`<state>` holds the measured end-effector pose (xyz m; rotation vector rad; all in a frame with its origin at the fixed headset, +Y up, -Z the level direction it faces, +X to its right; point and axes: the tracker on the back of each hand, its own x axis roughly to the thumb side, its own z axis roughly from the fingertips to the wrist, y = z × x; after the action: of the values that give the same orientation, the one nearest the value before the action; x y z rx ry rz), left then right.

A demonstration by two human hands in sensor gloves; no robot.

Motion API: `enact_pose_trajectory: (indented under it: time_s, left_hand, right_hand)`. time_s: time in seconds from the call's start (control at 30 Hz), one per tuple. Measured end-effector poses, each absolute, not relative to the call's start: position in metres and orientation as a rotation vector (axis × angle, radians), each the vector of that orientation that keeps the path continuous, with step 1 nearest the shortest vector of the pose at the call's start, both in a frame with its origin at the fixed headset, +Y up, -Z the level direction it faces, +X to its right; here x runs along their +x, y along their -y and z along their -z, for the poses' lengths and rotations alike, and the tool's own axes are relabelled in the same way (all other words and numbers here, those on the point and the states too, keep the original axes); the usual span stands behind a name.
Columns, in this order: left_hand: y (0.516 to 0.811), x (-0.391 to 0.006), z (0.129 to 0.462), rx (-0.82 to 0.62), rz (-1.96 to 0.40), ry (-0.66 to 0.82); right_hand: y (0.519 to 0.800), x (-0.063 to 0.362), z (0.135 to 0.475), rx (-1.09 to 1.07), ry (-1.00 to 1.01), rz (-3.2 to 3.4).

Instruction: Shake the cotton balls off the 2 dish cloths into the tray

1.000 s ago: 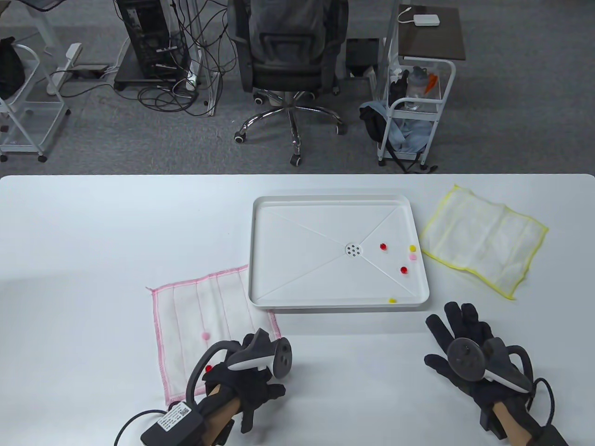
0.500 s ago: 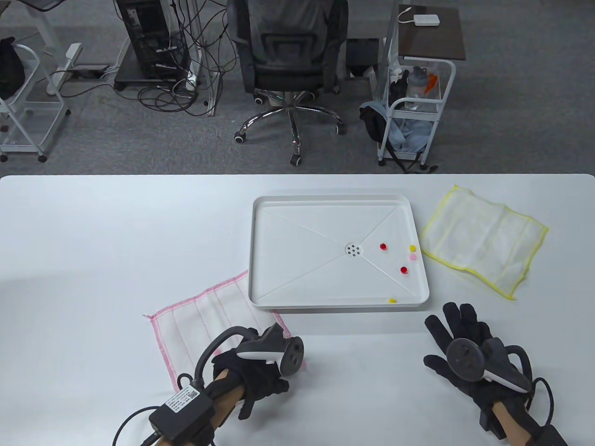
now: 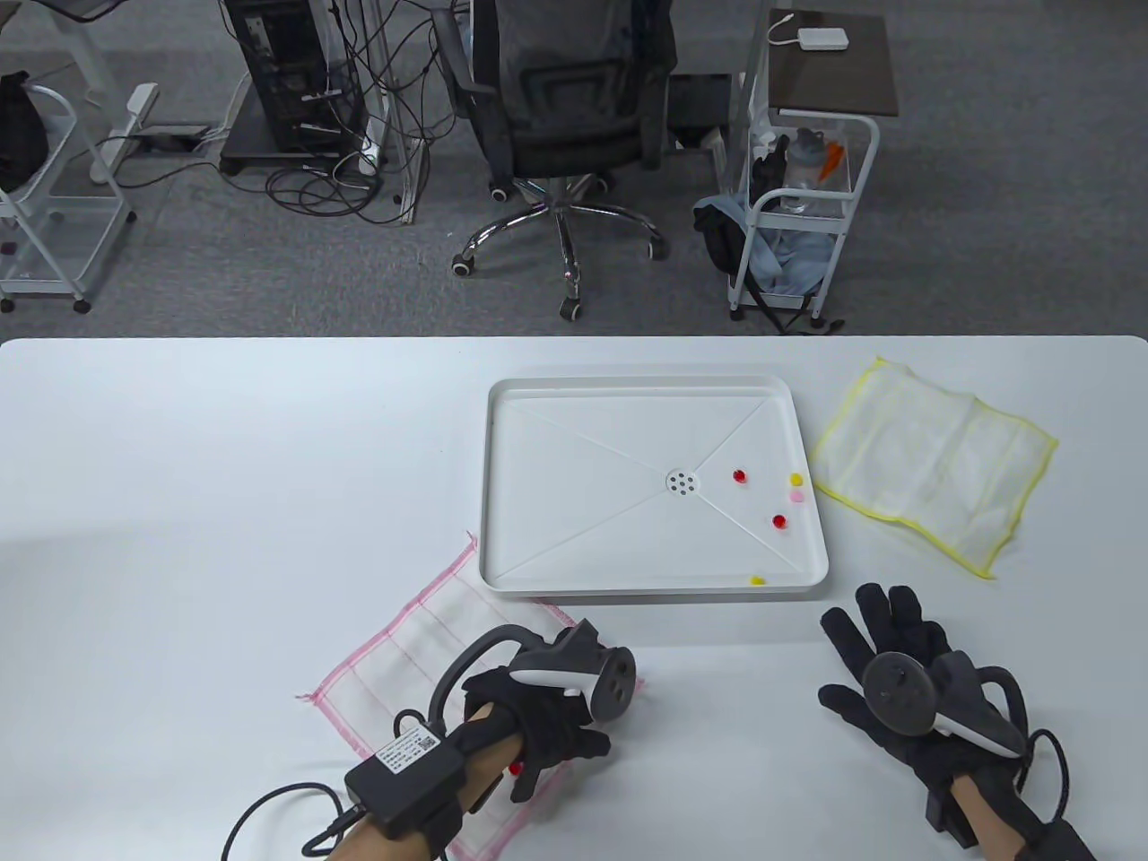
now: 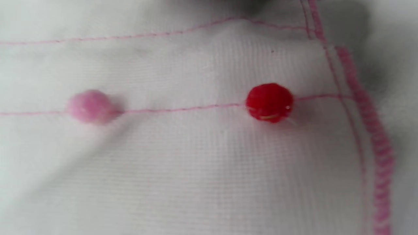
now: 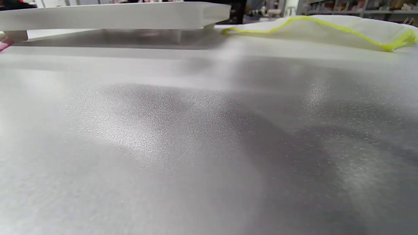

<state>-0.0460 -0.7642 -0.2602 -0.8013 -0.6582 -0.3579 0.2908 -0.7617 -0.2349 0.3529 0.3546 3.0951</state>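
Note:
The pink-edged dish cloth (image 3: 421, 646) lies askew on the table at the front left, one corner near the white tray (image 3: 574, 520). My left hand (image 3: 547, 753) sits on its right part with fingers curled down into the fabric. A red cotton ball (image 3: 516, 769) shows between those fingers. Close up, the left wrist view shows the red ball (image 4: 269, 102) and a pink ball (image 4: 93, 106) on the cloth (image 4: 209, 169). Several red, yellow and pink balls (image 3: 778, 521) lie in the tray's right half. The yellow-edged cloth (image 3: 933, 466) lies flat, right of the tray. My right hand (image 3: 883, 641) rests open on the table.
In the right wrist view the tray's edge (image 5: 114, 14) and the yellow cloth (image 5: 326, 27) lie beyond bare tabletop. Behind the table stand an office chair (image 3: 565, 108) and a white cart (image 3: 807, 206).
My left hand has slid right and toward me, dragging and turning the pink cloth with it. The pink ball is now hidden in the table view. The right hand has stayed put.

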Motion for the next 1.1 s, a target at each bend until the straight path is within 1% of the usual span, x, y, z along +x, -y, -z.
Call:
enact_pose_trajectory:
  time_s: [0.13,0.43,0.67,0.87,1.1]
  left_hand:
    - [0.767,-0.028,0.26,-0.84,0.352,0.647]
    - [0.771,0.016,0.26,-0.843,0.349,0.642]
    - [0.774,0.046,0.269,-0.856,0.292,0.634]
    - [0.776,0.074,0.274,-0.836,0.263,0.628]
    - [0.777,0.102,0.279,-0.83,0.23,0.632]
  right_hand:
    - [0.761,0.292,0.235,0.349,-0.352,-3.092]
    - [0.762,0.301,0.239,0.269,-0.368,-3.07]
    - [0.763,0.309,0.242,0.206,-0.389,-3.058]
    - [0.757,0.333,0.244,0.013,-0.342,-2.998]
    - [0.764,0.352,0.249,-0.161,-0.392,-2.965]
